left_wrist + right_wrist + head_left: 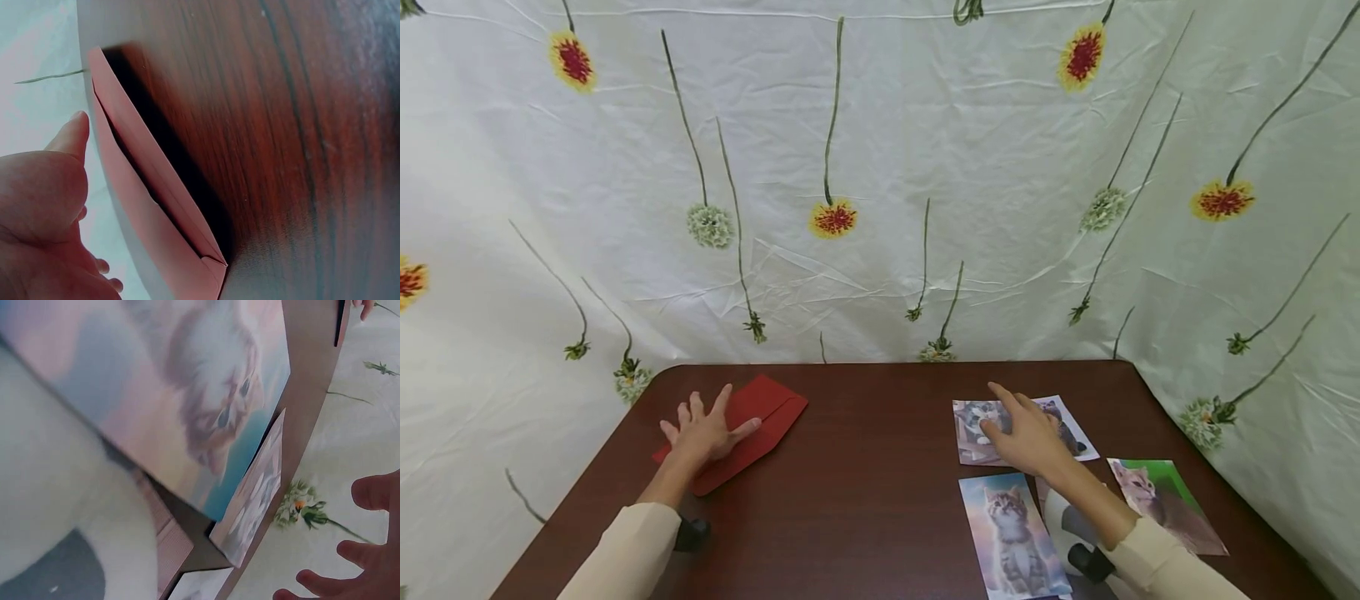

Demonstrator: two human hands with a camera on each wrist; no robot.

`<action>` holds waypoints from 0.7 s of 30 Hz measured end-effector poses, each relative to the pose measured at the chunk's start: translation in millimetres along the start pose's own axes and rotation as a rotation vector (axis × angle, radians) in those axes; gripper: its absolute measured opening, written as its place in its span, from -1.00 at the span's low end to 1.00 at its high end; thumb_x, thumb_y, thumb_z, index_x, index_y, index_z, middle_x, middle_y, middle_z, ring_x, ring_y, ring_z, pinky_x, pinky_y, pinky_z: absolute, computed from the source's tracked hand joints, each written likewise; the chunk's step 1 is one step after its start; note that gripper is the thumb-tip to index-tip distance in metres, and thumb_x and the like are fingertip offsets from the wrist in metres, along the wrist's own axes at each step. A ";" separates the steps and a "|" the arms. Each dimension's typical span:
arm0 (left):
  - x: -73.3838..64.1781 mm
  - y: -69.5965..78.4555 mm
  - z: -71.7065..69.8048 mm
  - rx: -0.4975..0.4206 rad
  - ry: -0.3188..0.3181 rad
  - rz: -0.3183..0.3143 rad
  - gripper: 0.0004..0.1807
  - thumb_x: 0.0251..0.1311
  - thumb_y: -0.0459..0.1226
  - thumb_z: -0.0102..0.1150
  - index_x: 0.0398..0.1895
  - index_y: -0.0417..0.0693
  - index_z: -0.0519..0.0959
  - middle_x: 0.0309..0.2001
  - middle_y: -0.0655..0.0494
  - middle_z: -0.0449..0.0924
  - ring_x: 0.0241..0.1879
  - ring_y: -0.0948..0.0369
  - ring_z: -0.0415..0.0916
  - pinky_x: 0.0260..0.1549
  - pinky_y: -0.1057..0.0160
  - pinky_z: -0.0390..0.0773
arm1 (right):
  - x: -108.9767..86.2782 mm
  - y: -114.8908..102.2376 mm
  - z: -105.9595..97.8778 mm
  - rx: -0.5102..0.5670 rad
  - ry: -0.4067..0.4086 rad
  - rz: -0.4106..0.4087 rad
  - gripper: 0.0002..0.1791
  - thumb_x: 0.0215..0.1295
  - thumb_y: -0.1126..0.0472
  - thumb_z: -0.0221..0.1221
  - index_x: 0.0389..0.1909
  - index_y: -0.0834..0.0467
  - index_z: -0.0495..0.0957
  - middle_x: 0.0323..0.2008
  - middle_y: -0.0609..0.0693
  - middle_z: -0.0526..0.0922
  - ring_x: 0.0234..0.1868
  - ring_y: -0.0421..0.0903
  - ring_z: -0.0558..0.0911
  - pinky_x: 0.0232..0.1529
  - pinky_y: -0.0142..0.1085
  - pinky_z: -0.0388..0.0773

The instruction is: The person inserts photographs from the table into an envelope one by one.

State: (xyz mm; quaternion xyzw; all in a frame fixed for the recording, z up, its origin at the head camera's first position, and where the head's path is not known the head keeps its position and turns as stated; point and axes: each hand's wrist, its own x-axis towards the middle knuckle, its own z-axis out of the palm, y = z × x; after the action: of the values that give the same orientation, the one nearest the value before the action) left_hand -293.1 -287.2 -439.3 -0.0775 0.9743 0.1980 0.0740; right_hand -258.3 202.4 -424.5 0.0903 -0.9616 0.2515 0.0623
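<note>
On the left of the table lies a red envelope (767,417), its flap edge a little raised in the left wrist view. My left hand (703,433) is over it with fingers spread; whether it touches the paper I cannot tell. My right hand (1030,433) reaches over a photo of a grey-and-white kitten (973,450), fingers extended and holding nothing. Beside that photo is another cat picture (1075,433), partly behind the hand. Nearer me lies a picture of a sitting kitten on a pastel background (1011,533), partly overlapping another picture (1060,521) under my right forearm.
A cat picture with a green corner (1180,500) lies near the right edge of the dark brown wooden table (865,483). Behind the table hangs a white cloth (880,283) printed with flowers. Each wrist carries a black strap-on camera.
</note>
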 end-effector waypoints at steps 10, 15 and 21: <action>5.5 1.1 0.6 -0.002 -0.044 -0.025 0.11 0.32 0.26 0.07 0.63 -0.14 -0.22 0.47 -0.68 -0.47 0.46 -0.57 -0.49 0.30 -0.56 -0.51 | 2.6 -15.2 7.3 0.052 -0.006 -0.034 -0.29 0.43 0.02 0.16 0.56 -0.01 0.22 0.41 0.35 0.38 0.35 0.43 0.41 0.23 0.48 0.22; 9.9 -2.7 6.1 0.013 -0.054 -0.030 0.12 0.26 0.29 0.09 0.61 -0.20 -0.13 0.44 -0.72 -0.32 0.44 -0.58 -0.37 0.32 -0.58 -0.37 | 3.0 -22.2 13.7 0.095 -0.030 -0.039 -0.31 0.44 0.04 0.16 0.55 -0.01 0.24 0.42 0.31 0.38 0.38 0.43 0.38 0.25 0.46 0.25; 16.9 -6.5 15.4 0.022 -0.032 -0.018 0.17 0.18 0.38 0.10 0.61 -0.17 -0.05 0.41 -0.69 -0.18 0.43 -0.55 -0.21 0.31 -0.59 -0.26 | 5.6 -29.2 23.3 0.123 -0.047 -0.061 -0.32 0.44 0.04 0.17 0.54 -0.01 0.26 0.41 0.23 0.43 0.42 0.35 0.36 0.29 0.42 0.23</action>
State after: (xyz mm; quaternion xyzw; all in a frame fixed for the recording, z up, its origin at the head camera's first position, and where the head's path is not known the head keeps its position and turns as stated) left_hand -306.7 -289.0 -458.7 -0.0825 0.9744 0.1878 0.0920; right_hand -259.4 165.0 -429.9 0.1288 -0.9424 0.3057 0.0418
